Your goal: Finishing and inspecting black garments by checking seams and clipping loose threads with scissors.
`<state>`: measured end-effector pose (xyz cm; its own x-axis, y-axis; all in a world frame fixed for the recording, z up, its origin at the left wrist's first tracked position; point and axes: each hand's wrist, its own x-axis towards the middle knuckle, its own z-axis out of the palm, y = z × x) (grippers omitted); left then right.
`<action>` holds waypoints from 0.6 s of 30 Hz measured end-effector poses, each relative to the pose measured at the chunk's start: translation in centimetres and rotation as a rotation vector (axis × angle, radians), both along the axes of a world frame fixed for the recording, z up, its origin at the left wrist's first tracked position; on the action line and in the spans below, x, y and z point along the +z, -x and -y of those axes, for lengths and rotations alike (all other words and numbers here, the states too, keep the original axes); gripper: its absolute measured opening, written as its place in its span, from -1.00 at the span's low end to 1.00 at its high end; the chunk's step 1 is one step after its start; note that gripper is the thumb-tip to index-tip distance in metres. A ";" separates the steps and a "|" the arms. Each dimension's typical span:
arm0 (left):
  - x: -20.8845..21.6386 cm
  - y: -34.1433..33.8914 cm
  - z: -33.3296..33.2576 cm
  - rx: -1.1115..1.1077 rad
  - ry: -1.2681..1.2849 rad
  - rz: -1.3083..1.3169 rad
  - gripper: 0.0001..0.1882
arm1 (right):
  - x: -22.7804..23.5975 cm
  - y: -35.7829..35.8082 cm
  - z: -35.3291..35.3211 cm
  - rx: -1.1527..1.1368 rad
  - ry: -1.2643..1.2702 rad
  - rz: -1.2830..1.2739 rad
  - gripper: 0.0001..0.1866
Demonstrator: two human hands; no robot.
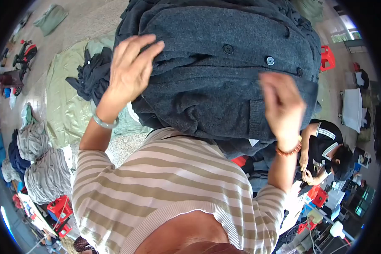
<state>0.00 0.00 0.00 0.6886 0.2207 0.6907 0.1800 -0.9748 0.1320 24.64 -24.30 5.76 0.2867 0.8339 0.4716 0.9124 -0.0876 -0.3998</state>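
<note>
A dark charcoal knit cardigan (pixel 207 95) with black buttons lies spread in front of me, on top of a high heap of similar dark garments (pixel 258 5). My left hand (pixel 133 63) is at the cardigan's left side, its fingers apart and slightly bent, with nothing seen in them. Over the lower right front, beside a ribbed pocket edge (pixel 255 117), is my right hand (pixel 283 103). It is blurred by motion, its thumb and bent fingers apart; no cloth shows between them. Whether its fingertips touch the knit I cannot tell. One button (pixel 270 61) lies just above it.
A crumpled dark garment (pixel 95 72) lies on pale green sheeting (pixel 65 80) to the left. Bundles of grey clothing (pixel 48 173) stand at lower left near a red stool (pixel 60 209). Another person (pixel 326 148) sits close by my right arm. Another red stool (pixel 327 58) stands beyond the heap.
</note>
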 end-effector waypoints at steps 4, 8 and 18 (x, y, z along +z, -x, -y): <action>-2.7 -1.4 3.2 -0.178 0.198 0.016 -0.65 | -3.5 0.9 -2.8 0.060 0.176 0.020 -0.68; -4.0 -1.9 3.6 -0.092 0.314 -0.201 -0.58 | -5.1 -2.0 -2.8 0.068 0.226 -0.176 -0.68; -2.9 -2.9 3.3 -0.246 0.394 -0.266 -0.61 | -4.7 -3.9 -1.3 0.112 0.196 -0.424 -0.78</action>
<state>2.94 -3.35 -2.92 0.8927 0.2378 0.3828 0.0292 -0.8782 0.4773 28.58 -23.02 1.01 0.3229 0.9322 0.1633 0.6806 -0.1088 -0.7246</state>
